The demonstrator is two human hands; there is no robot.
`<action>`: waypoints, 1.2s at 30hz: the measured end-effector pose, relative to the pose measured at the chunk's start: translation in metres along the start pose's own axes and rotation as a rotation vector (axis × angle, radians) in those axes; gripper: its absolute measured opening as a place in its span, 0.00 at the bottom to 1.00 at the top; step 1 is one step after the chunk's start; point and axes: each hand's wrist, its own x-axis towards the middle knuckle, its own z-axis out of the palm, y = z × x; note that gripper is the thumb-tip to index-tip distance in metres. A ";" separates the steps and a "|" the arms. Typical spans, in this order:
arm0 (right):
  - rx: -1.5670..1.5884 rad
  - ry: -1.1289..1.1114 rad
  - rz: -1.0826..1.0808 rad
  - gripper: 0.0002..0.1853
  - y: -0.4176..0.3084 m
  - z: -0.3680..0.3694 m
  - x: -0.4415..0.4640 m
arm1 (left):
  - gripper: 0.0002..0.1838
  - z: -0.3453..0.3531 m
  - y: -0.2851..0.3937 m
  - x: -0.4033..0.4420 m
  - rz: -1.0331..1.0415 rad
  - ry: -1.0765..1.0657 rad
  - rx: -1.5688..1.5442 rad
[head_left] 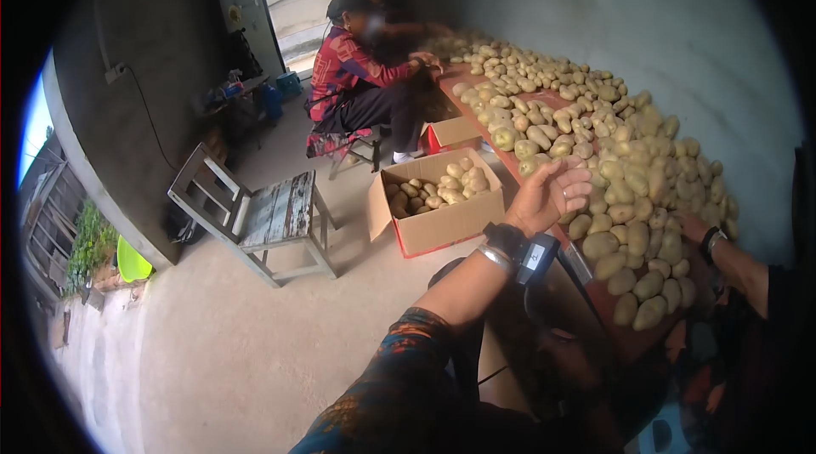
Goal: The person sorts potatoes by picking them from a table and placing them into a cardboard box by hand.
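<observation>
My left hand (551, 195) is raised at the near edge of the red table (605, 299), palm up, fingers loosely curled and apart, with nothing visible in it. Potatoes (625, 173) lie in a thick heap along the table beside it. At the right, my right hand (693, 229) reaches in among the potatoes; its fingers are mostly hidden. Below the table's left side an open cardboard box (442, 229) stands on the floor, partly filled with potatoes.
Another person (353, 71) sits on a low stool (340, 143) at the table's far end, hands by the potatoes. A second box (455, 133) is near that person's feet. A worn wooden chair (276, 209) stands left of the nearer box. A wall (705, 46) runs behind the table.
</observation>
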 end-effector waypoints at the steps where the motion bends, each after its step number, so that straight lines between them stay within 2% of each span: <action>1: 0.107 -0.010 0.094 0.05 0.012 0.000 0.001 | 0.22 -0.009 -0.006 -0.004 -0.001 0.003 0.002; 4: 0.264 -0.137 0.095 0.04 0.025 0.007 -0.006 | 0.23 -0.037 -0.021 -0.017 -0.055 0.098 0.017; 8: 0.184 -0.057 0.124 0.04 0.040 0.010 0.002 | 0.23 -0.071 -0.031 -0.029 -0.056 0.190 -0.026; 11: 0.296 -0.089 0.151 0.05 0.060 -0.005 0.003 | 0.23 -0.088 -0.035 -0.034 -0.061 0.198 -0.042; 12: -0.246 -0.152 -0.315 0.09 0.078 -0.015 0.011 | 0.22 -0.089 -0.036 -0.035 -0.064 0.219 -0.048; 14: -0.794 -0.207 -0.780 0.14 0.080 -0.019 0.022 | 0.22 -0.096 -0.038 -0.037 -0.061 0.239 -0.052; 16: -0.489 -0.038 0.047 0.27 0.060 -0.015 0.023 | 0.22 -0.104 -0.042 -0.039 -0.060 0.242 -0.064; 17: -0.490 -0.038 0.043 0.27 0.056 -0.019 0.023 | 0.22 -0.109 -0.045 -0.040 -0.058 0.239 -0.062; 19: -0.490 0.064 0.141 0.37 0.045 -0.028 0.020 | 0.22 -0.116 -0.051 -0.040 -0.085 0.281 -0.065; 20: -0.490 0.065 0.136 0.37 0.034 -0.032 0.015 | 0.22 -0.123 -0.055 -0.039 -0.083 0.266 -0.081; 22: -0.779 0.013 0.016 0.27 0.002 -0.031 0.009 | 0.22 -0.123 -0.060 -0.037 -0.108 0.291 -0.077; 23: -0.778 0.012 0.013 0.27 0.014 -0.044 0.015 | 0.22 -0.119 -0.062 -0.035 -0.126 0.305 -0.055; 25: -0.940 -0.231 -0.322 0.27 0.039 -0.076 0.025 | 0.21 -0.115 -0.067 -0.034 -0.166 0.277 -0.044; 29: -0.994 -0.333 -0.270 0.26 -0.001 -0.079 0.022 | 0.20 -0.108 -0.078 -0.032 -0.252 0.314 0.040; 32: -1.205 -0.464 -0.072 0.22 -0.012 -0.079 0.030 | 0.20 -0.116 -0.098 -0.033 -0.407 0.357 0.251; 36: -1.215 -0.505 -0.195 0.20 0.020 -0.074 0.035 | 0.25 -0.116 -0.117 -0.040 -0.574 0.368 0.537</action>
